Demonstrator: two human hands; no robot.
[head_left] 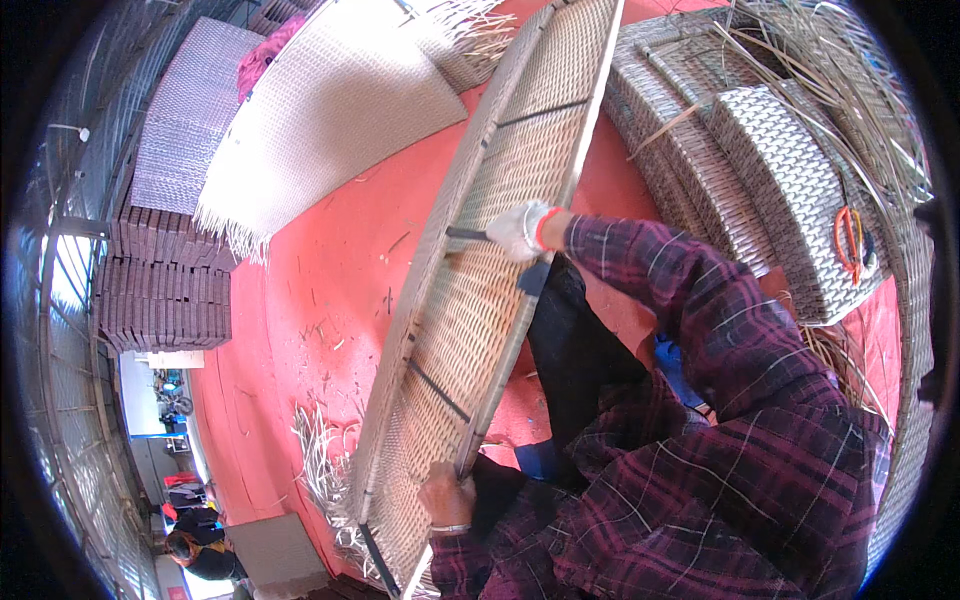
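Observation:
A long woven rattan-like panel (490, 310) on a frame with dark crossbars stands tilted across my lap and legs. My left hand (447, 497), bare, wraps round the panel's near edge toward its lower end. Higher up, my right hand (520, 230), in a white glove with a red-orange cuff, is closed over the panel beside a dark crossbar (467, 235). What its fingers grip is hidden. A small dark piece (535, 278) shows just below that glove, at the panel's edge.
Woven panels (740, 190) are stacked at upper right, with orange-handled scissors (850, 245) on them. A large pale woven sheet (330, 120) lies at upper left. Brown stacks (165, 280) stand at left. Loose strips (325, 460) litter the red floor (290, 370). Another person (205, 545) is at lower left.

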